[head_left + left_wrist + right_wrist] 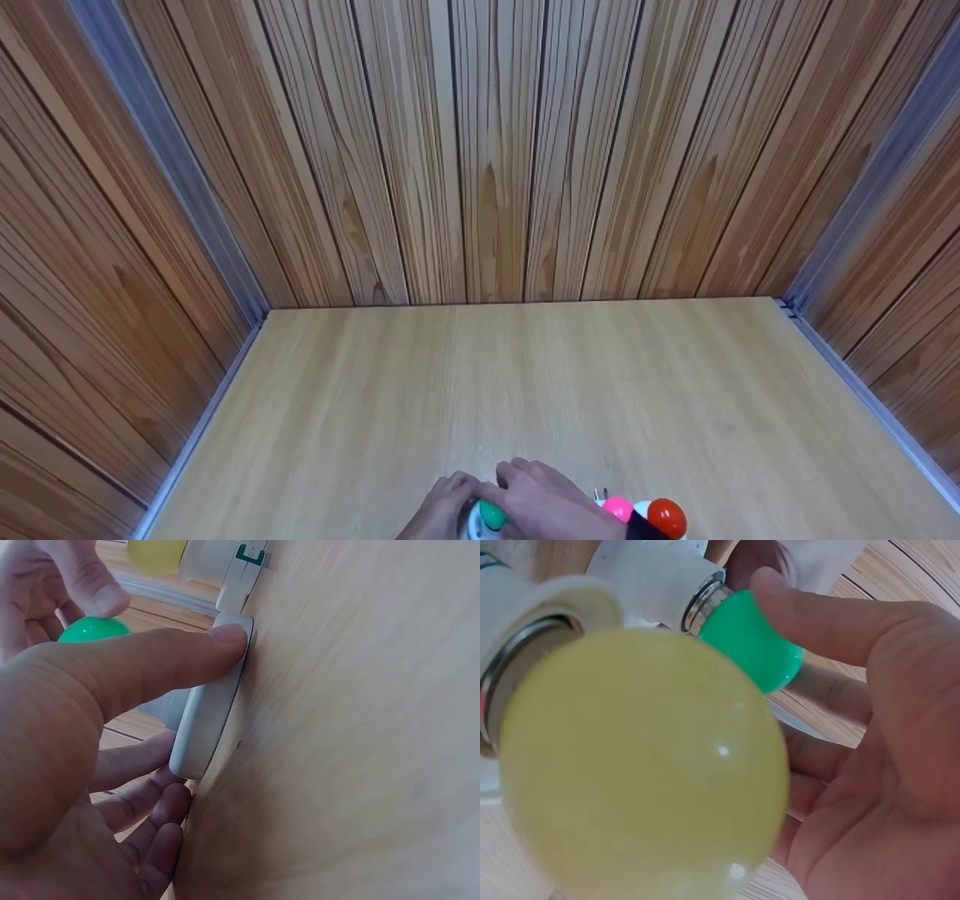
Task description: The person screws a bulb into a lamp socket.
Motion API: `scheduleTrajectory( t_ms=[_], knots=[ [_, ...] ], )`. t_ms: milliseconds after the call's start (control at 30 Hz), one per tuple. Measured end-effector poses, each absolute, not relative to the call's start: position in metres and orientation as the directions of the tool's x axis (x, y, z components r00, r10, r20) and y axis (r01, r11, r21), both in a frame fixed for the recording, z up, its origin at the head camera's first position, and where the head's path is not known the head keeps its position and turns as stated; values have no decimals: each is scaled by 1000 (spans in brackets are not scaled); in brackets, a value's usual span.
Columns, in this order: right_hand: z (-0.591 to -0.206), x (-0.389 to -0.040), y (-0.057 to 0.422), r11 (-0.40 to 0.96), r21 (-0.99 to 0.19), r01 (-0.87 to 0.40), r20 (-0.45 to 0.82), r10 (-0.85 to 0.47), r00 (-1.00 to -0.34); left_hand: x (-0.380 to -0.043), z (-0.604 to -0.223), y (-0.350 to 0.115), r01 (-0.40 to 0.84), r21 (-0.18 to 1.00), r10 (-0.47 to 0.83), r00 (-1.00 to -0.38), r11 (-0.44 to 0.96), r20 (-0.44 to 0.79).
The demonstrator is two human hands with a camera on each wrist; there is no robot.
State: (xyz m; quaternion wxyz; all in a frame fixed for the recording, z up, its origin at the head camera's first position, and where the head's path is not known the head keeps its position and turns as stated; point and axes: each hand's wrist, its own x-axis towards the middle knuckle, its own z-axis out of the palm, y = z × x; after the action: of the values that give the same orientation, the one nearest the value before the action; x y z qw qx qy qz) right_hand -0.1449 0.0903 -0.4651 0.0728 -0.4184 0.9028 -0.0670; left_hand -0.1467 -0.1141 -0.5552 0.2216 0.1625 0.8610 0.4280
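Note:
A small green light bulb (492,515) with a metal screw base sits in a white lamp socket (210,709) at the front edge of the head view. My left hand (444,506) holds the socket's round base, thumb across its rim and fingers at the opposite side. The right hand (551,504) pinches the green bulb (750,643) between thumb and index finger, as the right wrist view shows. Part of the metal thread shows between bulb and socket. From the head, the right hand covers much of the socket.
A large yellow bulb (645,765) in another white socket is close beside the right hand. Right of that wrist are a pink bulb (618,508), a red bulb (667,517) and metal plug prongs (601,495). Wood-panelled walls (495,150) enclose the light wooden table (510,375).

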Motion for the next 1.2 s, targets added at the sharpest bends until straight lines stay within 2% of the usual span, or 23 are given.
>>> scheduleTrajectory(
  t_ms=[233, 467, 533, 733, 833, 1033, 1200],
  knots=[
    [-469, -141, 87, 620, -79, -781, 3, -783, -622, -148, -556, -112, 99, 807, 465, -855, 583, -231],
    [-472, -138, 84, 607, 160, -778, 76, -794, -603, -146, -556, -112, 120, 816, 458, -868, 566, -190],
    [-472, -137, 83, 610, 185, -771, 81, -791, -607, -145, -556, -112, 133, 822, 457, -874, 554, -166],
    [-474, -136, 79, 658, 176, -732, 14, -746, -666, -142, -563, -114, 323, 796, 502, -864, 511, 29],
    [-475, -135, 78, 666, 176, -725, 17, -738, -674, -142, -566, -115, 373, 781, 514, -854, 501, 78],
    [-475, -136, 80, 651, 182, -737, 49, -755, -654, -143, -562, -114, 292, 799, 498, -867, 526, -11],
    [-473, -139, 85, 659, 103, -745, 7, -749, -662, -144, -560, -113, 229, 820, 497, -864, 524, -76]
  ],
)
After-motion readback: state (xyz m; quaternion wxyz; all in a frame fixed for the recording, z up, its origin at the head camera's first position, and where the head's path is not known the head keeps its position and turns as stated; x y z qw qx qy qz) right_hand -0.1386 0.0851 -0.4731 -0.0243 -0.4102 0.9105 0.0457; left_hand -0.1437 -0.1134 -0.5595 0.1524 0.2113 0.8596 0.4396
